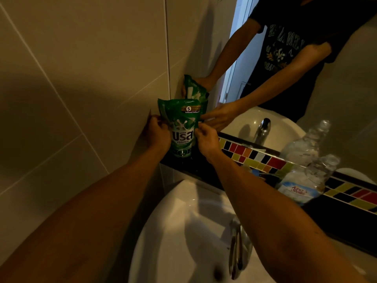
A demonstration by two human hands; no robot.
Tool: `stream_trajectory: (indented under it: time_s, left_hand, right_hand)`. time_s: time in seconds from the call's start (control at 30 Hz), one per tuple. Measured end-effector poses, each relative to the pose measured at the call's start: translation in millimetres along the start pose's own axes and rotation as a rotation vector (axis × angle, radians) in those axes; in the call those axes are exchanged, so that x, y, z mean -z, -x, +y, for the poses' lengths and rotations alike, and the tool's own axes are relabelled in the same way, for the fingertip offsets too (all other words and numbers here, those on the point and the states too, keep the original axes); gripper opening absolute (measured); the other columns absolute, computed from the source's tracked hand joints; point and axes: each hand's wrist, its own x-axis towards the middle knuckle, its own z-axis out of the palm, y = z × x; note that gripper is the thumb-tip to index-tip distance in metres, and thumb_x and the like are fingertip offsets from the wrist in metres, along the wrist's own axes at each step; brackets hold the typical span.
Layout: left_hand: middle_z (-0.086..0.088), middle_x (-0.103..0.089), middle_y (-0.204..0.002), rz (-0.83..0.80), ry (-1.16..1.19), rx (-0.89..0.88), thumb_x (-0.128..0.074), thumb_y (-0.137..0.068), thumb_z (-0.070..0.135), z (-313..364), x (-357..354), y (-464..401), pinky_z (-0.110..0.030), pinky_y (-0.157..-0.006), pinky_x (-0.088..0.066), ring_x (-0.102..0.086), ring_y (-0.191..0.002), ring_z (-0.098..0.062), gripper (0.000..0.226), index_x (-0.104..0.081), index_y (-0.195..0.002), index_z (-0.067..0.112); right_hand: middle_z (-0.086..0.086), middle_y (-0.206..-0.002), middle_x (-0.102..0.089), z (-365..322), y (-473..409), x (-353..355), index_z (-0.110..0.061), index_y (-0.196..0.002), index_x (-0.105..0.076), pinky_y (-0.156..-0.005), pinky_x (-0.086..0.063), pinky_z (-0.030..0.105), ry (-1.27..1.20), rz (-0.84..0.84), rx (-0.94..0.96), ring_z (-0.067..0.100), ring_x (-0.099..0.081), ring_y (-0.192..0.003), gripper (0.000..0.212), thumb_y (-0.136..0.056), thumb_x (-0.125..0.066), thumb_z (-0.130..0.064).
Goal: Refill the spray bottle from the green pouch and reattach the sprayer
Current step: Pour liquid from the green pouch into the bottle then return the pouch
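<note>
A green pouch [182, 125] with white lettering stands upright on the dark ledge [195, 166] in the corner, against the tiled wall and the mirror. My left hand [158, 133] grips its left edge. My right hand [206, 139] pinches its right edge at mid height. Both hands touch the pouch. Its reflection and that of my arms show in the mirror behind. A clear plastic bottle [302, 180] with a blue label and an open neck stands on the ledge to the right. No sprayer head is in view.
A white sink [183, 231] lies below the ledge with a chrome tap [236, 248] over it. A strip of coloured mosaic tiles [265, 158] runs under the mirror [336, 99]. Beige wall tiles fill the left side.
</note>
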Motion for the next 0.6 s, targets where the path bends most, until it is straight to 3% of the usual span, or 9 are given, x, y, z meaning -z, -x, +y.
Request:
stream_trajectory:
  time_s: [0.13,0.23,0.37,0.5,0.6]
  left_hand:
    - [-0.015,-0.065,-0.112,-0.037,0.127,-0.023,-0.047,-0.100,0.006,-6,1,2,-0.029,-0.072,-0.045,-0.060,-0.095,-0.024,0.020,-0.056,-0.118,0.004]
    - [-0.011,-0.065,-0.099,-0.068,0.135,-0.073,-0.050,-0.099,0.010,-7,2,5,-0.020,-0.056,-0.045,-0.060,-0.082,-0.022,0.015,-0.057,-0.112,0.007]
    - [-0.002,-0.063,-0.091,-0.147,0.254,-0.111,-0.052,-0.097,0.009,4,1,20,-0.029,-0.070,-0.049,-0.059,-0.083,-0.018,0.008,-0.056,-0.102,0.014]
    - [0.005,-0.061,-0.079,-0.283,0.270,-0.206,-0.055,-0.096,0.019,25,2,45,-0.028,-0.062,-0.048,-0.056,-0.069,-0.010,0.013,-0.055,-0.085,0.025]
    - [-0.006,-0.067,-0.087,-0.393,0.261,-0.241,-0.053,-0.098,0.020,40,3,67,-0.033,-0.064,-0.053,-0.066,-0.077,-0.019,0.015,-0.056,-0.086,0.027]
  right_hand:
    - [0.008,-0.110,-0.070,2,3,-5,-0.004,-0.119,-0.066,-0.094,-0.058,0.040,-0.046,0.082,0.004,0.018,-0.067,-0.099,0.023,-0.107,-0.046,-0.008]
    - [0.007,-0.102,-0.071,6,13,-3,-0.002,-0.111,-0.066,-0.085,-0.058,0.035,-0.060,0.160,0.032,0.017,-0.067,-0.094,0.018,-0.106,-0.049,-0.008]
    - [0.010,-0.105,-0.072,9,36,8,-0.003,-0.111,-0.064,-0.087,-0.059,0.037,-0.123,0.223,0.031,0.021,-0.069,-0.099,0.017,-0.105,-0.050,-0.010]
    - [0.011,-0.104,-0.071,9,66,28,-0.008,-0.108,-0.063,-0.088,-0.059,0.044,-0.182,0.296,0.016,0.026,-0.068,-0.099,0.013,-0.105,-0.052,-0.013]
    - [-0.009,-0.097,-0.071,6,97,49,-0.019,-0.101,-0.062,-0.081,-0.059,0.034,-0.243,0.338,0.034,0.008,-0.068,-0.093,0.012,-0.105,-0.051,-0.016]
